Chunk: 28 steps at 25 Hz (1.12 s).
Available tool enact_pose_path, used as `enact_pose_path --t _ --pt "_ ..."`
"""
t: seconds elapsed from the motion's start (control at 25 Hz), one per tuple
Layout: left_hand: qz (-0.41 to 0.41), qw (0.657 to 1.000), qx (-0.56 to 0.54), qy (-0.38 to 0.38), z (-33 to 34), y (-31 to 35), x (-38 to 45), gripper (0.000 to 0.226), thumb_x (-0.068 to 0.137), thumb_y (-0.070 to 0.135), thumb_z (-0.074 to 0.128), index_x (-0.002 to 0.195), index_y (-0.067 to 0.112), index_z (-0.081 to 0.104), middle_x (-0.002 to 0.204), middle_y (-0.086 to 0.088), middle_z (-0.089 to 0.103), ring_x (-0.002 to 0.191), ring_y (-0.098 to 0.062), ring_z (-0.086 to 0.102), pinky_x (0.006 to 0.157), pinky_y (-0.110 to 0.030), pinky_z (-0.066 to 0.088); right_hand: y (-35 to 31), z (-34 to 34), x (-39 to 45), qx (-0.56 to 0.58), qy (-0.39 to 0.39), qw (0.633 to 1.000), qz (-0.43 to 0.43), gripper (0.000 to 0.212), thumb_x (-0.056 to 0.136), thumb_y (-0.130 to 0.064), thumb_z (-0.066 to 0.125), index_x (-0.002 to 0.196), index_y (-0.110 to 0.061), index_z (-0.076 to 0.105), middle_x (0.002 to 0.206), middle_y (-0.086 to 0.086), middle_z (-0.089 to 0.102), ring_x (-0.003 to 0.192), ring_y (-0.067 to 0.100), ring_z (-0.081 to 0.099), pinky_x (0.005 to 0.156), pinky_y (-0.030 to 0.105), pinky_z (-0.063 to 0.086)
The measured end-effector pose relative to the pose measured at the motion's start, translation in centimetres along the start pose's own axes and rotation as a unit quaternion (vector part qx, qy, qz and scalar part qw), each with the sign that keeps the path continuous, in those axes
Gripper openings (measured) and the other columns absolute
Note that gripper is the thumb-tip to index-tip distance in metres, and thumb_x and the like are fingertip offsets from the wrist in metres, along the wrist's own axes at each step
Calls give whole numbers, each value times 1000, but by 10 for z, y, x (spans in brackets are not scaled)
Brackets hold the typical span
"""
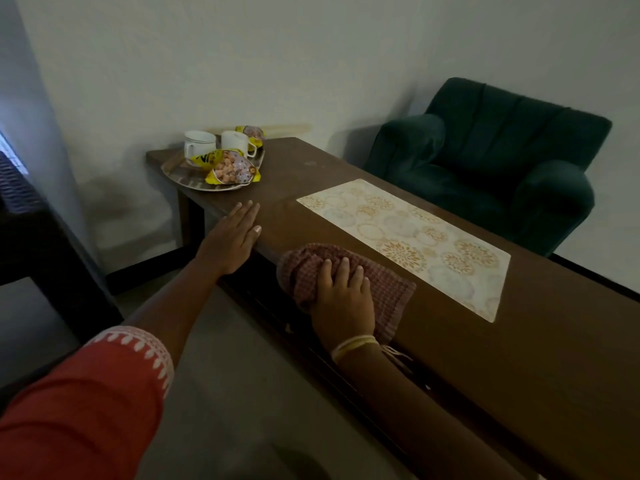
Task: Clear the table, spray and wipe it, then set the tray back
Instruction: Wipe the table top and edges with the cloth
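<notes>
A long brown wooden table (pixel 519 358) runs from the near right to the far left. My right hand (pixel 344 299) lies on a reddish checked cloth (pixel 388 289) at the table's near edge, fingers slightly bent over its folds. My left hand (pixel 230 239) rests flat with straight fingers on the table edge further left. A metal tray (pixel 187 176) sits at the table's far end, carrying two white cups (pixel 199 144) and yellow snack packets (pixel 230 167). A floral placemat (pixel 408 242) lies on the tabletop beside the cloth.
A dark green armchair (pixel 491 161) stands behind the table on the right. White walls close the corner behind the tray. A dark piece of furniture (pixel 38 258) is on the left. Grey floor lies between me and the table.
</notes>
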<state>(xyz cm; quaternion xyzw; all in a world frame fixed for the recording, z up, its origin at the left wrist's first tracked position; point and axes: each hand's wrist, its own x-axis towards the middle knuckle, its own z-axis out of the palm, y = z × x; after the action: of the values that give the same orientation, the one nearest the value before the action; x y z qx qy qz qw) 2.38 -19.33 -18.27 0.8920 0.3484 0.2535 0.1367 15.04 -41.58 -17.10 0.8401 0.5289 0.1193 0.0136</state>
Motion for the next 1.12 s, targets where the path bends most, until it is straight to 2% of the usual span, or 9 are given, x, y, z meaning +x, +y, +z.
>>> enact_pose_path --t 0.12,0.24,0.4,0.48,0.6,0.72,0.88,1.0,1.12 --pt "20 996 -38 73 10 -2 -5 47 103 20 34 149 10 29 157 -9 27 149 -23 14 119 -36 17 -55 -1 55 15 13 1000 -10 53 105 -32 21 143 4 24 144 42 30 127 62 36 103 62 37" --pt "50 998 -8 41 6 -12 -4 47 101 12 39 147 2 30 156 -15 26 148 -28 15 120 -40 18 -87 -7 89 20 -20 1000 -12 47 105 -23 22 142 6 25 146 41 29 128 62 34 104 62 36" --pt "64 995 -19 76 11 -12 -4 44 101 12 38 144 1 37 153 -17 33 146 -32 22 119 -43 22 -48 -4 55 -44 -3 992 -114 62 101 -33 35 152 -4 13 156 28 21 137 52 29 110 56 33" --pt "45 992 -60 104 16 -11 -3 41 102 15 34 142 7 42 151 -14 38 145 -29 24 118 -42 23 -13 -3 21 -22 1 994 -104 67 99 -43 35 154 -12 13 157 22 24 139 46 31 111 54 33" --pt "39 989 -78 120 21 -13 -1 40 102 15 34 139 7 45 149 -16 40 144 -30 24 118 -42 23 3 -3 7 -22 2 999 -50 67 98 -51 17 155 -17 14 158 20 23 141 45 28 113 53 30" --pt "51 990 -73 107 21 -15 1 41 102 14 34 140 3 43 149 -19 38 144 -34 23 118 -40 19 -37 -7 63 19 -22 998 -61 68 100 -53 22 155 -14 11 160 20 15 144 47 18 116 55 21" --pt "32 993 -91 72 14 -21 -1 46 101 9 34 144 -6 30 153 -24 27 146 -34 17 117 -31 11 -74 -11 125 67 -91 986 -124 69 100 -47 32 156 -15 6 163 11 4 149 38 5 119 50 11" --pt "63 996 -34 49 15 -16 1 46 102 10 34 145 -4 29 154 -21 28 147 -33 17 121 -38 13 -52 -9 110 65 -68 982 -164 66 100 -44 31 156 -18 6 164 5 5 150 32 6 119 47 12" --pt "2 999 -7 43 9 -11 0 47 103 24 29 147 10 32 157 -9 28 148 -26 16 117 -47 24 -13 -12 66 70 -57 980 -176 69 99 -45 36 156 -23 5 164 2 4 151 27 6 120 45 12"
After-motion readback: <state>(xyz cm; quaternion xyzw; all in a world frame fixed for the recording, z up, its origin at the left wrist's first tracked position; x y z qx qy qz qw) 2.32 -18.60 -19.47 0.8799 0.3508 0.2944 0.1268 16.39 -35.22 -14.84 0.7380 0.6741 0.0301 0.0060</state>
